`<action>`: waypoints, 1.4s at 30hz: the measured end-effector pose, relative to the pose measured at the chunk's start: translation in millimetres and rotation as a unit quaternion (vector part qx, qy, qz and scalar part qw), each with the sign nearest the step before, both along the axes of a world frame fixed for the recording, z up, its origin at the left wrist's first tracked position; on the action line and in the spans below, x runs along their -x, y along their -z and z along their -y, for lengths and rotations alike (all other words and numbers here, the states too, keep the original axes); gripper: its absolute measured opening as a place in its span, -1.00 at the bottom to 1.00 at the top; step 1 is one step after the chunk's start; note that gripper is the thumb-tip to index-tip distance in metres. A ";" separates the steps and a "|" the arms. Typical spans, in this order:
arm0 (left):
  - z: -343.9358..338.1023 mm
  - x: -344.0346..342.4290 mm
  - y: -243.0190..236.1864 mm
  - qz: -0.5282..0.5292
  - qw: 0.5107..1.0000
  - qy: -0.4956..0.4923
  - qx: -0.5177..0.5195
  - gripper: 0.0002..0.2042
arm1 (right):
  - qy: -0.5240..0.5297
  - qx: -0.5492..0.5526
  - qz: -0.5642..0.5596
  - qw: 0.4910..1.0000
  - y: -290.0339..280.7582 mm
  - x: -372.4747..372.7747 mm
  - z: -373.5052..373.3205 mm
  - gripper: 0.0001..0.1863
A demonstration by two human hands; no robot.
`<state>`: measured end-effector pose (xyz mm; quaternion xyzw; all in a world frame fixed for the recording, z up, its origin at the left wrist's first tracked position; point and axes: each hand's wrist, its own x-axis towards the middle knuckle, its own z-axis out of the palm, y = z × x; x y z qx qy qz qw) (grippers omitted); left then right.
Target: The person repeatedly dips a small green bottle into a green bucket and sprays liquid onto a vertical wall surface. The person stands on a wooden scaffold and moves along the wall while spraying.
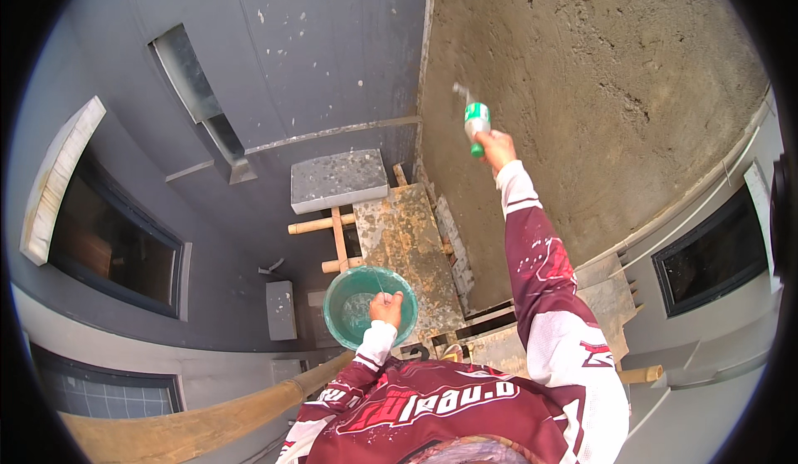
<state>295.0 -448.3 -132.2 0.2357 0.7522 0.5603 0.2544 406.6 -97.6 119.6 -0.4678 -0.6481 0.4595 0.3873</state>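
Observation:
My right hand (496, 148) is stretched out toward a rough wet-looking cement wall (598, 98). Its fingers are closed round a small plastic bottle (477, 118) with a green and white label and a green lower end. A pale blurred streak, like splashing water, leaves the bottle's upper end beside the wall. Low in front of my body, my left hand (385, 309) grips the thin wire handle of a green bucket (334, 313). Cloudy liquid seems to fill part of the bucket.
Stained scaffold boards (399, 248) lie over bamboo poles, with gaps beside them. A thick bamboo pole (216, 410) crosses at lower left. A speckled grey ledge (339, 177) juts from the grey wall (324, 57). Dark-framed windows (116, 240) flank both sides.

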 end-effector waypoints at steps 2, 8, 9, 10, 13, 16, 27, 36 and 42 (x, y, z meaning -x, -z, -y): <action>1.4 5.3 -13.6 -0.028 0.999 -0.015 -0.003 -0.67 | -0.010 0.008 -0.003 1.000 -33.1 3.1 -5.9 -0.67; -3.6 11.7 -28.7 -0.012 0.997 -0.052 -0.052 -0.66 | -0.267 0.001 0.126 0.955 119.5 1.8 74.8 -0.29; -4.9 9.3 -38.8 0.004 0.997 -0.052 -0.065 -0.67 | -0.318 0.023 0.179 0.931 146.3 -0.9 104.8 -0.25; -4.8 3.8 -56.5 0.019 0.996 -0.050 -0.075 -0.67 | -0.367 0.036 0.225 0.902 167.8 -3.0 131.1 -0.22; -8.5 -5.0 -69.8 0.008 0.993 -0.026 -0.115 -0.67 | -0.404 0.049 0.281 0.869 193.3 5.7 198.0 -0.21; -9.5 -20.8 -86.3 -0.025 0.992 0.019 -0.124 -0.67 | -0.394 -0.001 0.432 0.811 223.6 19.6 211.5 -0.19; -2.6 -73.4 -148.5 -0.012 0.976 0.160 -0.145 -0.65 | -0.185 -0.083 0.589 0.782 260.7 0.7 210.6 -0.67; -19.7 -54.8 -75.1 -0.020 0.990 0.099 -0.103 -0.67 | -0.186 0.152 0.297 0.924 269.6 -19.8 231.5 -0.24; -9.0 -30.2 -2.9 0.006 0.999 0.038 0.000 -0.66 | -0.263 0.337 0.257 0.867 195.4 -45.8 200.5 -0.30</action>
